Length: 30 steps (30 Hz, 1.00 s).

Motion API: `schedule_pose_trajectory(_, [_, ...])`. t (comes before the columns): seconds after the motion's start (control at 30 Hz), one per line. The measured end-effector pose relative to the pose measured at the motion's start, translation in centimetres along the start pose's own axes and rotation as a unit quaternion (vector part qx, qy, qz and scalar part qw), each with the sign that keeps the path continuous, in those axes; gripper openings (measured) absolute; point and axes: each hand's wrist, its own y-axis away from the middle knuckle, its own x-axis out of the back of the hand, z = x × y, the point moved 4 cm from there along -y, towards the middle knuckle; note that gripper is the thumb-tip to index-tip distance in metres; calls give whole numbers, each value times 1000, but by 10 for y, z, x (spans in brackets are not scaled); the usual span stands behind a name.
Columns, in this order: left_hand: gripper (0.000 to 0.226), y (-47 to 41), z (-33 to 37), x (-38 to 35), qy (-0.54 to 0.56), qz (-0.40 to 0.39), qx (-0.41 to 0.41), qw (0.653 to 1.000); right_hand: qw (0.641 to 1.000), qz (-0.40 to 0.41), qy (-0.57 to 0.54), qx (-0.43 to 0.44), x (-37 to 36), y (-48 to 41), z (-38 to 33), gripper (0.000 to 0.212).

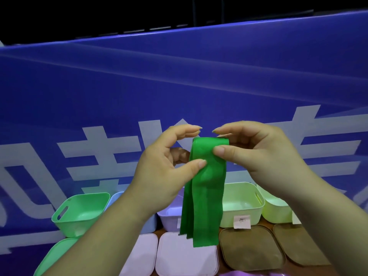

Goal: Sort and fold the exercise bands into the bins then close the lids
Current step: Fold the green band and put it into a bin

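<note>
A green exercise band (203,198) hangs folded over in several layers in front of me. My left hand (159,176) pinches its left edge with thumb and fingers, and my right hand (256,154) pinches the folded top from the right. Below stands a row of open bins: a green bin (79,212), a blue bin (115,198) mostly hidden by my left arm, a lilac bin (169,220) behind the band, a pale yellow bin (243,204) with a paper label, and another yellow bin (276,210) at the right.
Lids lie in front of the bins: a green lid (51,255), two pink lids (185,255), two brown lids (251,248). Something purple (239,273) peeks in at the bottom edge. A blue banner wall (179,86) rises right behind the bins.
</note>
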Motion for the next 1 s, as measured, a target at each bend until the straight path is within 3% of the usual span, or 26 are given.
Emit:
schedule_pose_trajectory(0.2, [46, -4, 0, -3, -27, -3, -2, 1000, 996, -4, -72, -45, 2, 3, 5, 24])
schedule_pose_trajectory(0.57, [30, -6, -3, 1, -54, 10, -7, 998, 998, -34, 45, 2, 2, -5, 6, 10])
schedule_pose_trajectory(0.8, [27, -5, 2, 1, -33, -8, -11, 999, 996, -66, 36, 38, 4, -6, -3, 26])
schedule_pose_trajectory(1.0, [27, -6, 3, -2, -9, -1, -8, 1000, 997, -50, 26, 56, 4, -4, -5, 26])
